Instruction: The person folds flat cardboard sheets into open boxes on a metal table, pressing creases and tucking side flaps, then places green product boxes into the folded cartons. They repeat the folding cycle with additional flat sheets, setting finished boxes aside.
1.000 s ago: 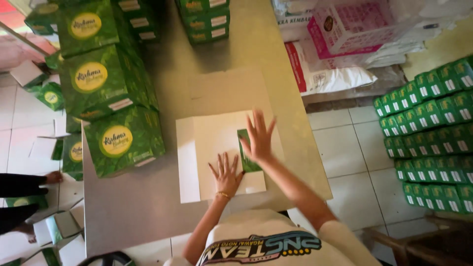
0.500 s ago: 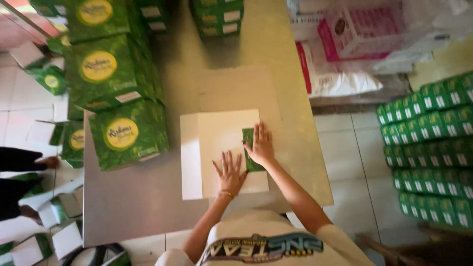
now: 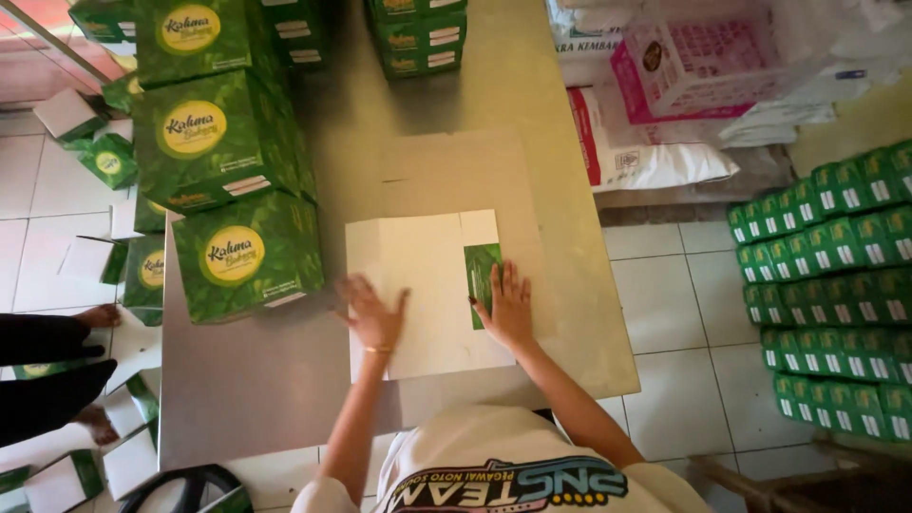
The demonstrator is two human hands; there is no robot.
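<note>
Both hands, left hand [image 3: 372, 315] and right hand [image 3: 506, 309], press spread-fingered and flat on the unfolded white carton sheet [image 3: 418, 285] lying on the grey table [image 3: 494, 123] beside stacked green boxes [image 3: 249, 255]; uneven pressure could skew the fold

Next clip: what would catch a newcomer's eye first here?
The flat white cardboard sheet with a green printed flap lying mid-table, with the left hand and right hand pressed open on it. Next, the tall stack of green printed boxes on the table's left side, and rows of small green cartons at right.
</note>
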